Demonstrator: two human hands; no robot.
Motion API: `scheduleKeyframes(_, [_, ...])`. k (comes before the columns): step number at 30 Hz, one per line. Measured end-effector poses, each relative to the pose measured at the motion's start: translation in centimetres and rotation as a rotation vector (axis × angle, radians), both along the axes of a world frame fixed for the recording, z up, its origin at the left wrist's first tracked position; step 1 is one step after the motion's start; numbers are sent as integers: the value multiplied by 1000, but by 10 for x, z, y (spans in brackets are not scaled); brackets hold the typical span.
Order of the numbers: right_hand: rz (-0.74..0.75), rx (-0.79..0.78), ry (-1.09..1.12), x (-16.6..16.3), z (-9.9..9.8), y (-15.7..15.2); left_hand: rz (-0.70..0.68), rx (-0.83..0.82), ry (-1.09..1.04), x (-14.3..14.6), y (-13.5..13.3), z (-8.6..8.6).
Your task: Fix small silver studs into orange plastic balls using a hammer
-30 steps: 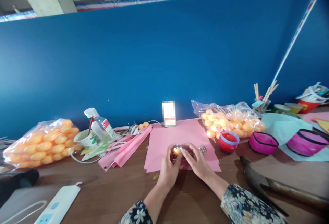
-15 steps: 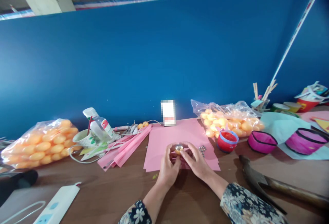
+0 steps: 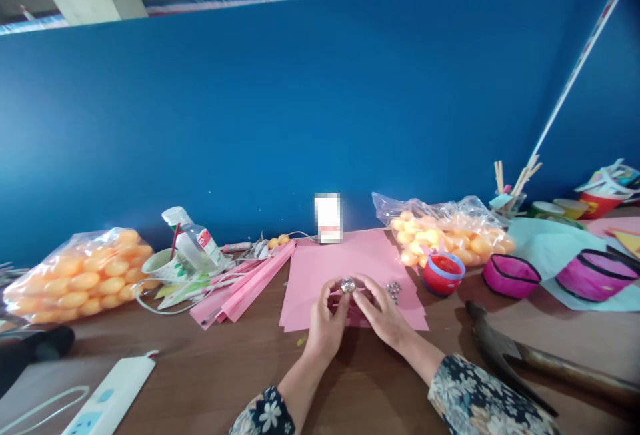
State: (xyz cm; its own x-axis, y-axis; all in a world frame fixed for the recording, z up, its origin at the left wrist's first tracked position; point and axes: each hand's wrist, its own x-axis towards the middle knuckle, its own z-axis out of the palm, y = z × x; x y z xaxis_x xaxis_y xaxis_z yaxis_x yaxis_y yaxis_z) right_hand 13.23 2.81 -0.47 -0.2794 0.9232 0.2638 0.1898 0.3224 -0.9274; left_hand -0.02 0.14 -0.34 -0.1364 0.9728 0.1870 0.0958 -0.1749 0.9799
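Between the fingertips of both hands is a small, round, shiny silver piece [image 3: 348, 285]; its exact kind is too small to make out. My left hand [image 3: 327, 320] pinches it from the left, thumb and fingers closed on it. From the right, my right hand [image 3: 384, 312] holds it with the fingers curled over and the thumb side hidden in part. Both hands are over the front part of the pink paper sheets [image 3: 313, 262]. Just right of the right hand's fingers, several small silver beads [image 3: 393, 290] lie on the paper.
A bag of orange balls [image 3: 80, 282] stands left, another bag [image 3: 450, 235] at back right. Nearby are a red cup [image 3: 443, 278], magenta fabric rings [image 3: 511, 278], a wooden-handled hammer [image 3: 550, 362], a plastic bottle [image 3: 195, 245], pink strips [image 3: 257, 282] and a power strip [image 3: 113, 395].
The silver piece has turned in the fingers: a yellowish underside showed before, and now it looks silver all over. My left thumb has moved up towards it.
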Motion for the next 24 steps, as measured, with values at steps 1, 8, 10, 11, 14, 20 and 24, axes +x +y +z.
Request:
scheduleKeyframes(1, [4, -2, 2, 0, 1, 0, -7, 1, -7, 0, 0, 0])
scheduleKeyframes(8, [-24, 20, -13, 0, 0, -1, 7, 23, -51, -2, 1, -1])
scheduleKeyframes(10, [-29, 15, -8, 0, -1, -1, 4, 15, -36, -2, 0, 0])
scheduleKeyframes(11, [-29, 13, -1, 0, -1, 0, 6, 5, -27, -2, 0, 1])
scheduleKeyframes(14, [22, 3, 27, 1, 1, 0, 25, -32, -9, -1, 0, 2])
scheduleKeyframes(20, [63, 26, 28, 2, 0, 2, -43, -7, -6, 0, 0, 2])
scheduleKeyframes(24, [46, -2, 34, 1, 0, 0, -51, 2, -37, -2, 0, -1])
